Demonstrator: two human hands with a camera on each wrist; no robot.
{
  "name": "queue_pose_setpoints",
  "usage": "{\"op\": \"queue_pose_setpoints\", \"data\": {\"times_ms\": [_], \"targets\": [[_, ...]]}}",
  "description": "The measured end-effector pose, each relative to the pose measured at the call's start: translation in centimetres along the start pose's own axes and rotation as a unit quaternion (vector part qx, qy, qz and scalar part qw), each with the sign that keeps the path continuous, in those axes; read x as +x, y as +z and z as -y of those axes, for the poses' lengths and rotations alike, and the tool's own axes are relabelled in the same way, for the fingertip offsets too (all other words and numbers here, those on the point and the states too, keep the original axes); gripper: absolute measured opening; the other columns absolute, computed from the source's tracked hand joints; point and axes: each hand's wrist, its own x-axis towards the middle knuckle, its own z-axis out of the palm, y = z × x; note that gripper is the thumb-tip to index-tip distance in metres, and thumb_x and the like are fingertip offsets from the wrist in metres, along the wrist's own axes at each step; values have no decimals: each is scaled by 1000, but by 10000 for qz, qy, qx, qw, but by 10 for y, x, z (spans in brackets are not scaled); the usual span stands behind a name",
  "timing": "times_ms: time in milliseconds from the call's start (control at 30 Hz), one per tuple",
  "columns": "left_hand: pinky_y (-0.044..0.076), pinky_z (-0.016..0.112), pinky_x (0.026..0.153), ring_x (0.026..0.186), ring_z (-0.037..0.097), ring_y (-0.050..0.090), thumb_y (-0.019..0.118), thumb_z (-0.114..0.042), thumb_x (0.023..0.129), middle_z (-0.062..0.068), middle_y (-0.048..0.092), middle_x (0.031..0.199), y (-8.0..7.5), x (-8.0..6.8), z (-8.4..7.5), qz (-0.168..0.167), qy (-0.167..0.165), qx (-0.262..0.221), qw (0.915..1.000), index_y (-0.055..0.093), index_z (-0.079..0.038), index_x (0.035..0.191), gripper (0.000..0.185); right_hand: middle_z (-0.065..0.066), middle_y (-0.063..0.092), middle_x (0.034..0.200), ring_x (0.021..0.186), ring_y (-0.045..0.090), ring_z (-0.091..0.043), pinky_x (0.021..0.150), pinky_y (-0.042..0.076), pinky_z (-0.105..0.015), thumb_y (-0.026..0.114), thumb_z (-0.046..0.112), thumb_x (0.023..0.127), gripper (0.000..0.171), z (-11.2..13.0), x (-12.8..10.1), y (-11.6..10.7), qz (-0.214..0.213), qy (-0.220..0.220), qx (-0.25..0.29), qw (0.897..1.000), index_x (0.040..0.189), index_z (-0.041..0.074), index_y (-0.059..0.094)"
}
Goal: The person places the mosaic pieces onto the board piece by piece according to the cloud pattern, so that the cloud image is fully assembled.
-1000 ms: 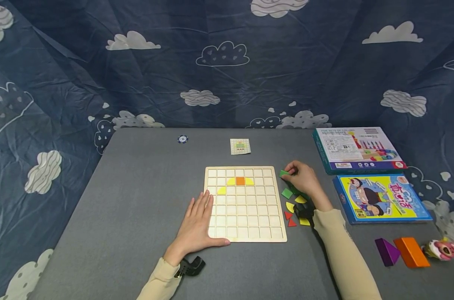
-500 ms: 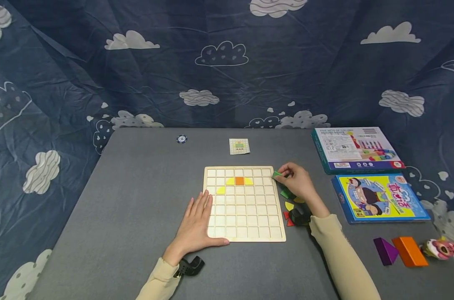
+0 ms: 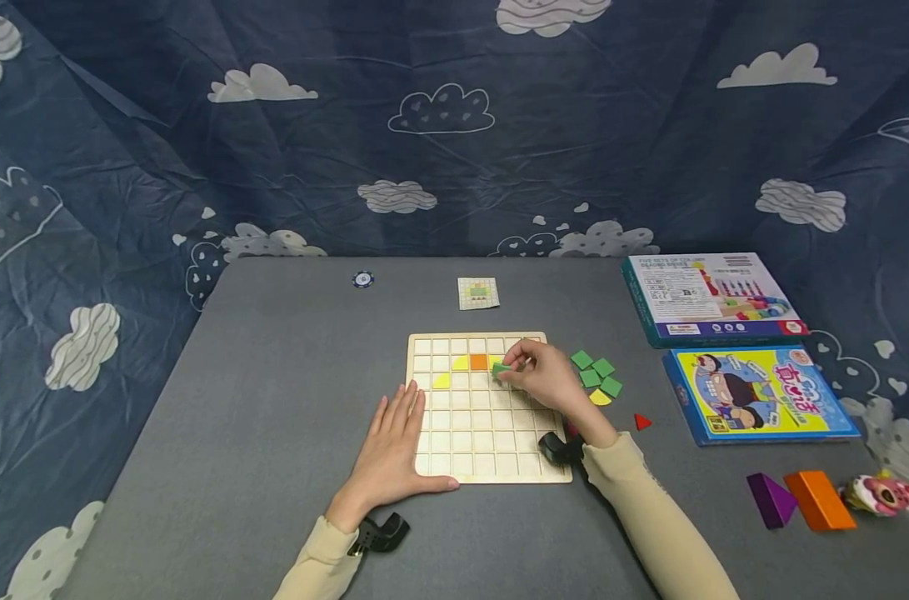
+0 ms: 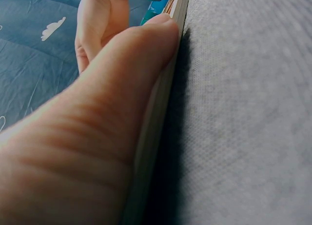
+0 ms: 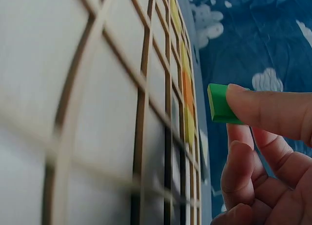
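Observation:
A wooden grid board lies on the grey table, with a yellow quarter-round piece in one cell and an orange square between two yellow pieces in the row above. My right hand pinches a green square tile between thumb and fingers, held above the board's upper right part. The left hand lies with straight fingers along the board's left edge, its thumb against the front edge. Right of the board lie several green tiles, a yellow piece and a red triangle.
Behind the board lies a small pattern card, with a round chip to its left. Two boxes, one white and teal and one blue and yellow, lie at right. Nearer are a purple block, an orange block and a figurine.
My right hand has carried the green tile left from beside the board to above its upper right cells. More loose green tiles are now uncovered. The left hand has stayed in place.

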Motion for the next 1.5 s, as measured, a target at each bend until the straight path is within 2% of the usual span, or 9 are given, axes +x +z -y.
{"op": "queue_pose_setpoints", "data": {"times_ms": [267,433,567,1000,1233,1500], "targets": [[2,46,113,143,31,3,50,-86,66,19,8,156,0,0,-1,-53,47,-40,10000,14,4,150,128,-1,60,73,53,45,-14,48,36,-25,80,8,76,16,17,6,20,203,28,164,9997,81,7,65],[4,46,113,142,32,6,51,-85,66,20,10,156,0,-1,-1,-152,81,-21,9998,16,5,149,128,1,61,73,57,50,-15,54,40,-28,79,9,77,13,22,10,30,308,78,94,9995,80,8,66],[2,44,113,143,31,5,50,-86,66,19,9,156,-1,0,-1,-96,66,17,9999,15,4,149,128,2,61,72,61,52,-15,59,41,-29,78,8,78,11,22,12,35,327,37,41,9995,79,9,67],[2,44,113,143,30,4,49,-87,66,18,8,156,-1,-1,-1,-21,2,10,10000,14,4,149,128,4,61,72,64,54,-13,62,42,-30,75,11,81,5,25,16,44,313,217,-361,9986,81,11,69],[3,45,113,143,30,4,49,-87,66,19,8,156,-1,-1,-1,-17,5,27,10000,14,4,150,128,6,61,71,64,54,-12,61,42,-30,75,13,82,5,25,18,47,288,203,-670,9971,82,13,70],[2,45,113,143,30,3,50,-86,66,18,7,156,-2,-1,-1,22,-12,37,10000,13,3,150,128,6,61,70,64,54,-10,63,43,-30,74,13,81,4,25,18,47,321,151,-753,9965,85,11,72]]}}
